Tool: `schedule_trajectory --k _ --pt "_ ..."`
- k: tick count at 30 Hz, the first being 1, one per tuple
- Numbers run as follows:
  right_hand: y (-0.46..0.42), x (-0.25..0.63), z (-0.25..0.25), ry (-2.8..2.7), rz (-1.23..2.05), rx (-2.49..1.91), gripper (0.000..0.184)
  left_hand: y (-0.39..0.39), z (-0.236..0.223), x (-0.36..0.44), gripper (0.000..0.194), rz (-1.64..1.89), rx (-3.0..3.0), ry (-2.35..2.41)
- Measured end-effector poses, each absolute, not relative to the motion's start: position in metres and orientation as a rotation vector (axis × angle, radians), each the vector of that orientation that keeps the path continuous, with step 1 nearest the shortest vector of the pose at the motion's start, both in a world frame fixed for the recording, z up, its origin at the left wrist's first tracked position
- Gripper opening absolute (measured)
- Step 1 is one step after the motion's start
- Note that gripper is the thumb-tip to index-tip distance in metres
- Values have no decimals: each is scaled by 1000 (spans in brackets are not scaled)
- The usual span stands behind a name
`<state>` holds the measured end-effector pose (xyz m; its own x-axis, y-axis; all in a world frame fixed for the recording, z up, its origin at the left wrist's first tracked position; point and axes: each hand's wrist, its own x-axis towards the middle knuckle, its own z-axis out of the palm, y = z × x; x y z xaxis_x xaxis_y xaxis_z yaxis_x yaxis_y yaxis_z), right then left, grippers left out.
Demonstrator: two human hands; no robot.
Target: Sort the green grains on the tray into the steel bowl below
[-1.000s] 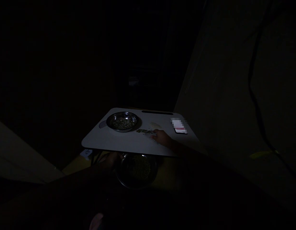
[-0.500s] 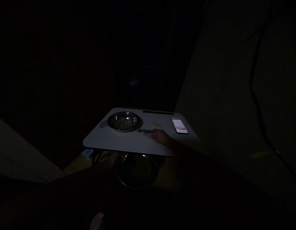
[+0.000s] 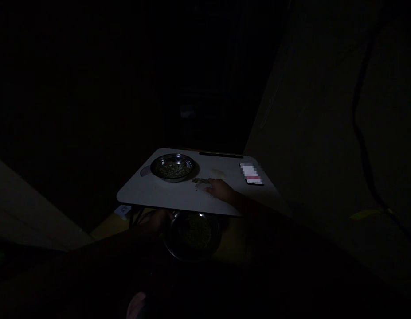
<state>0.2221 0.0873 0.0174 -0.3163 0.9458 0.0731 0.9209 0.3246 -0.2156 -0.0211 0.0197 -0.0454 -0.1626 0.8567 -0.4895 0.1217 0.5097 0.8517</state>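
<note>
The scene is very dark. A small white table (image 3: 152, 195) bears a steel bowl (image 3: 174, 167) of small greenish grains. My right hand (image 3: 220, 190) rests on the tabletop beside a little heap of the same grains (image 3: 200, 181), fingers down on them; its fingers are too dim to read. Below the table's near edge my left hand (image 3: 155, 221) grips the rim of a second steel bowl (image 3: 193, 235), also holding greenish grains, just under the edge.
A phone (image 3: 251, 173) lies at the table's right rear corner, and a dark slot (image 3: 221, 155) runs along the back edge. A pale wall or panel (image 3: 325, 133) rises on the right. A pale slab (image 3: 32, 217) shows at the left.
My right hand has slid the heap of grains a little leftward and toward the near edge. The left hand and lower bowl have stayed put.
</note>
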Motion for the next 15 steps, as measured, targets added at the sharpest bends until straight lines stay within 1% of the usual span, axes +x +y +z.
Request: schedule_trajectory --k 5,11,15 --pt "82 214 16 -2448 205 -1629 42 16 -39 -19 19 766 813 1584" --pt "69 202 18 -2541 201 -1513 42 18 -47 -22 21 780 836 1581" --pt "57 190 22 -2638 233 -1411 45 21 -51 -25 26 766 895 1631"
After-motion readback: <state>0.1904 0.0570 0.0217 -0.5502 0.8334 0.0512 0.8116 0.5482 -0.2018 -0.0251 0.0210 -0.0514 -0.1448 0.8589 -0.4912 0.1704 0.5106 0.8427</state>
